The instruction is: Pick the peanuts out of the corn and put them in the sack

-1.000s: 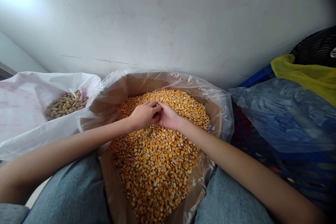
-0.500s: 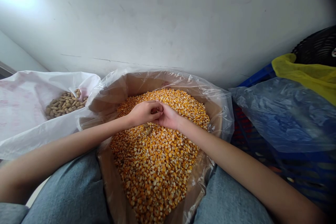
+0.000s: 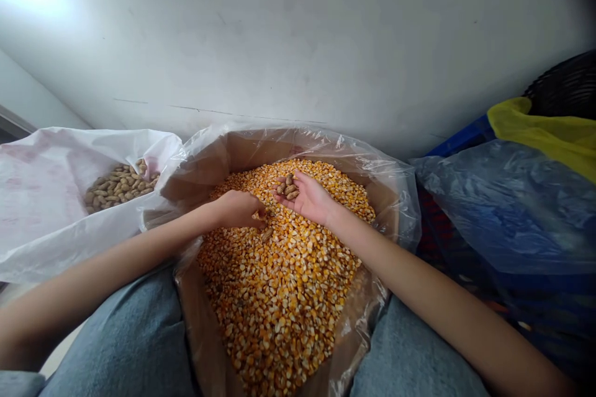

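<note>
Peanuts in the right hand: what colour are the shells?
The in-shell peanuts are light tan-brown, best seen in the head view, lying on the right hand.

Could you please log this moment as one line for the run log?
right hand: palm up, holding unshelled peanuts | left hand: touching corn kernels

A: Quick, what's where?
B: Cardboard box (image 3: 267, 152), plastic-lined, btwn the knees (image 3: 121, 338), corn kernels (image 3: 279, 291) inside.
A: L side?
B: Sack (image 3: 46, 198) w/ peanuts (image 3: 121, 186) in it, just beside the box. Plastic bag (image 3: 503, 211) on R, wall (image 3: 298, 31) behind.
A: Hands?
B: Left hand (image 3: 237, 211) on the corn, right hand (image 3: 311, 198) over it, peanut pods (image 3: 286, 186) in palm.
</note>
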`<state>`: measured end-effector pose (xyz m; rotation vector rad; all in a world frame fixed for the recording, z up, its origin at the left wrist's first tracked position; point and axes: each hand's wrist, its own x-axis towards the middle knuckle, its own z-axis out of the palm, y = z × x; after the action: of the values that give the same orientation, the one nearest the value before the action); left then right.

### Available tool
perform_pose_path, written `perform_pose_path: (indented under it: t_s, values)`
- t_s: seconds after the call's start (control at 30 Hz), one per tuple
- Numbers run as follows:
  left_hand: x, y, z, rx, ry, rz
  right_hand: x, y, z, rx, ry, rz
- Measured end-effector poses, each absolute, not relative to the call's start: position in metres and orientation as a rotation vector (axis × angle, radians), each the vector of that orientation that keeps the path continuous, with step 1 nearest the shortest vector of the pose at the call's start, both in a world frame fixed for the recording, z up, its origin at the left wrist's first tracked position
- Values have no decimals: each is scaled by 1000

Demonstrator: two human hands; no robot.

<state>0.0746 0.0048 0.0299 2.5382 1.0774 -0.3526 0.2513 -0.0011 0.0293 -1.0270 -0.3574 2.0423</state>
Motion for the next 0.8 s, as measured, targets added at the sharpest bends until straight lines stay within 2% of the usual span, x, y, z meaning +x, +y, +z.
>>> perform_pose_path:
  t_s: [0.17,0.37,0.47,0.57,0.7,0.8]
  values:
    - [79,4,32,2509,938,-372,254,1,28,-1028,-363,2023]
    - [71,12,62,2266,1003,189,248,-3,29,-1061,-347,2095]
    - [73,11,63,2237,1133,339,245,-6,29,-1009,-378,2186]
    - [74,6,50,2343,1207,117,248,-4,32,-997,-393,2152]
    - [79,-6,29,2495,995,-360,262,3,40,-988,-332,2011]
    - [84,-10,27,2527,911,-406,273,7,45,-979,-281,1883]
